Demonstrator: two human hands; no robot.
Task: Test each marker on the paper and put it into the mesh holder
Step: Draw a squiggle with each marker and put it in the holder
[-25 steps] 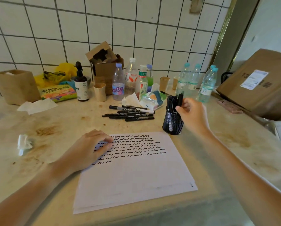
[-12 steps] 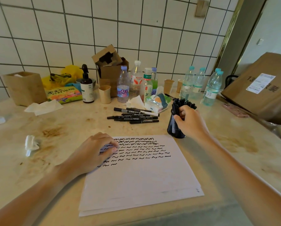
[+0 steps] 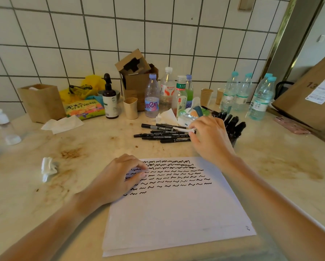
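Markers [image 3: 163,133] lie in a loose black heap on the desk [image 3: 93,146], right under the right hand [image 3: 210,137], whose fingers [image 3: 192,129] are narrowed onto the tail end of one with a pale barrel, seemingly pinching it, though I cannot tell whether it is off the pile yet. Risk number one, as I judge it: those pens lie side by side and touching, so a drag on one could roll its neighbours away from the fingers and toward the desk edge. Risk number two sits just behind the right knuckles: the mesh holder [image 3: 233,137] is crammed with capped black markers fanning outward, and a wrist swinging back could clip it and tip the lot. Over on the paper [image 3: 176,204], the left hand [image 3: 118,181] presses down with loosely curled fingers on the left ends of the squiggle rows, holding nothing; fresh ink there could smear under those fingertips. Beyond the right fingers, water bottles [image 3: 238,91] stand capped, and a paper cup [image 3: 206,97] is near them, contents hidden.
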